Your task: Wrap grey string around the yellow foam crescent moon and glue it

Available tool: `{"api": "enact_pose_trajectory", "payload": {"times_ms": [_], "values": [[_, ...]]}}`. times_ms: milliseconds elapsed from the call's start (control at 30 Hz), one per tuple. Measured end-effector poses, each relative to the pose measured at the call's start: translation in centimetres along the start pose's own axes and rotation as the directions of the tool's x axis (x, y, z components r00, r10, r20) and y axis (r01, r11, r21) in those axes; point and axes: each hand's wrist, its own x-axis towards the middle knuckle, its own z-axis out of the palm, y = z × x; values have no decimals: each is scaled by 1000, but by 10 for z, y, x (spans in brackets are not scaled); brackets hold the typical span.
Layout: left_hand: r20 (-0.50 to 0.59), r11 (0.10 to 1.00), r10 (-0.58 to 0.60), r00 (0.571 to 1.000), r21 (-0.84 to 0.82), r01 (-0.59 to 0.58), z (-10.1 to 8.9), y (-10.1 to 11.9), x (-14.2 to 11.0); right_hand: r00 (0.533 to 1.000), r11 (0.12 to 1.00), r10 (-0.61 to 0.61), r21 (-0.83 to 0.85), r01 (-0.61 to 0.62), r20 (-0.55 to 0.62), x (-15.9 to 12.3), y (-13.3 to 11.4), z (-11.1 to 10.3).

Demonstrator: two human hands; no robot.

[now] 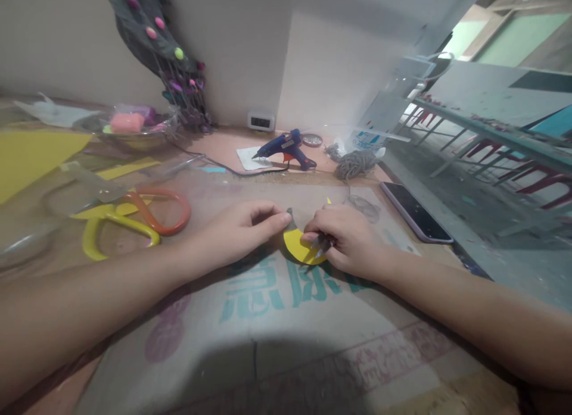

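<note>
Between my hands is a yellow crescent-shaped cutout (298, 248), its upper left tip covered in something grey like yarn. My left hand (257, 224) pinches that grey tip between thumb and fingers. On the other side my right hand (346, 239) is closed, its fingertips at the cutout's inner edge. A small pointed metallic tool (322, 246) shows in my right fist; blur hides its exact kind. From a ball of grey yarn (356, 164) behind, loose strands (364, 206) lie near my right hand.
A blue glue gun (283, 148) rests on a white pad at the back. Scissors with orange and yellow handles (156, 215) lie left, near yellow sheets (36, 159) and a bowl (134, 140). A phone (415, 212) sits by the table's right edge. Printed cardboard (201, 355) lies underneath.
</note>
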Motion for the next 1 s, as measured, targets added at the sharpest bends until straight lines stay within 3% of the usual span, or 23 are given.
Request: {"api": "enact_pose_trajectory", "payload": {"times_ms": [367,1000], "values": [[61,1000,19,998,-16,-18,-1,-1,3,1000,1000,-2,14,2,5,0,0,1],[52,997,-16,999,-74,20,-2,0,1,999,999,26,21,-27,39,1,2,2]]}}
